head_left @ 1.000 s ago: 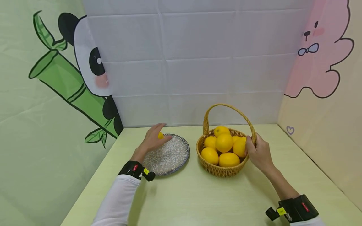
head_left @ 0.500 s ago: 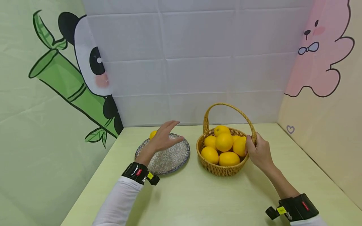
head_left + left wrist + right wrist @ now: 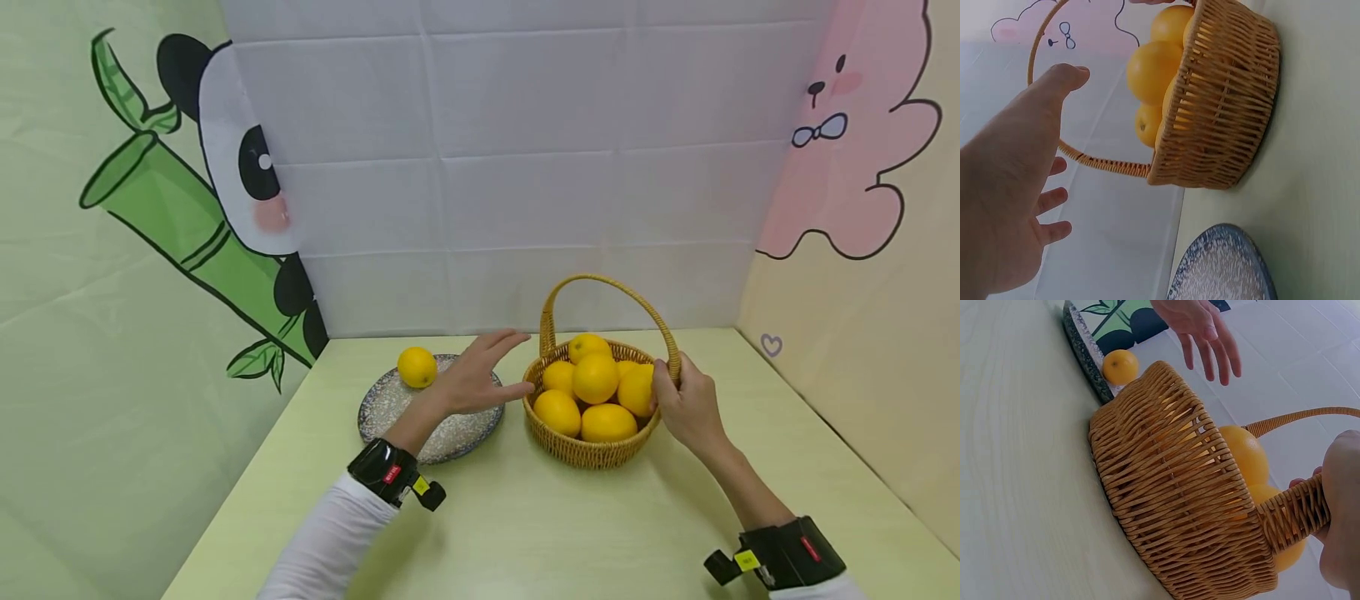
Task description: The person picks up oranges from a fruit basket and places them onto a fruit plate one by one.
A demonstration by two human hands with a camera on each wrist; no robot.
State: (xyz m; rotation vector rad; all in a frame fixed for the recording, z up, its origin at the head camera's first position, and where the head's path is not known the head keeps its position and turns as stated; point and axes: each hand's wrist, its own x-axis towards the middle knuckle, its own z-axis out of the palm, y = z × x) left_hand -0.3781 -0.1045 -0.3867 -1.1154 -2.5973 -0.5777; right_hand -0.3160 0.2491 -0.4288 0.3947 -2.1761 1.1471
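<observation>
At the basket's nine o'clock, close to its rim, the left hand [image 3: 477, 377] hovers: fingers extended, thumb spread well away from them, nothing held. Right wrist view shows a gap between this hand and the basket [image 3: 592, 452]. At the basket's three o'clock, the right hand [image 3: 688, 408] grips the lower end of the woven handle [image 3: 592, 278], thumb and fingers closed round it. Basket stands upright on the pale table [image 3: 525, 533]. Contents: at least seven yellow fruits [image 3: 595, 379], heaped, upper ones above the rim. Speckled plate [image 3: 457, 429], blue-edged, lies at nine o'clock from the basket, apart from it. Lone fruit [image 3: 417, 367] rests at the plate's eleven o'clock. Backdrop, head view: panda drawing [image 3: 225, 158] at ten o'clock, pink bear drawing [image 3: 840, 187] at two o'clock.
</observation>
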